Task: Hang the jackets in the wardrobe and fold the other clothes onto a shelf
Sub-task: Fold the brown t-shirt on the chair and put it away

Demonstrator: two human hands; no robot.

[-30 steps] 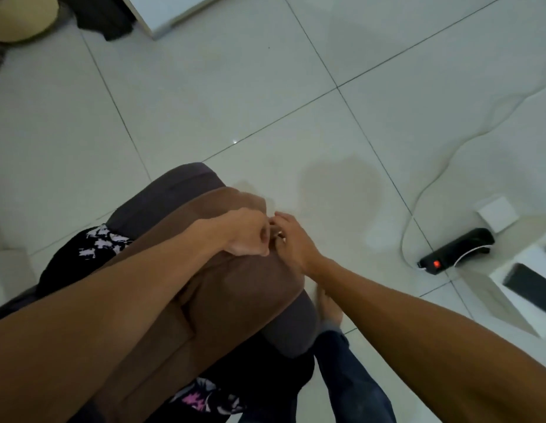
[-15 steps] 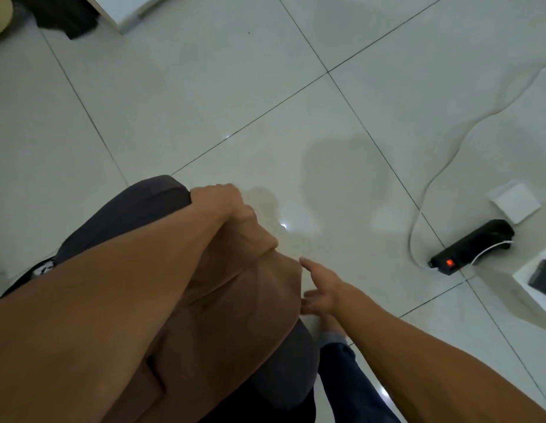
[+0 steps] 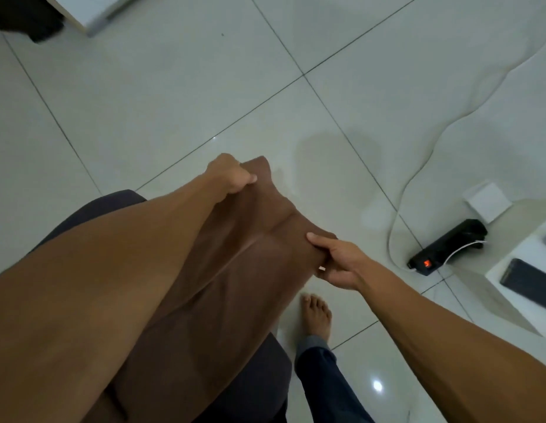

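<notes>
Stretched taut over the tiled floor (image 3: 143,102), the brown garment (image 3: 235,285) is pinched at its far corner by the left hand (image 3: 230,175) and at its near corner by the right hand (image 3: 336,264). Folding appears barely begun; a dark cloth (image 3: 259,389) below is judged still unsorted, and no wardrobe or shelf can be seen.

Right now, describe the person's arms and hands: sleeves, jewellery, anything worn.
Both forearms are bare, with no sleeves in view. The left hand shows no ring, watch or glove. The right hand has a small pale band on one finger, probably a ring. No wristbands or markings are visible.
</notes>
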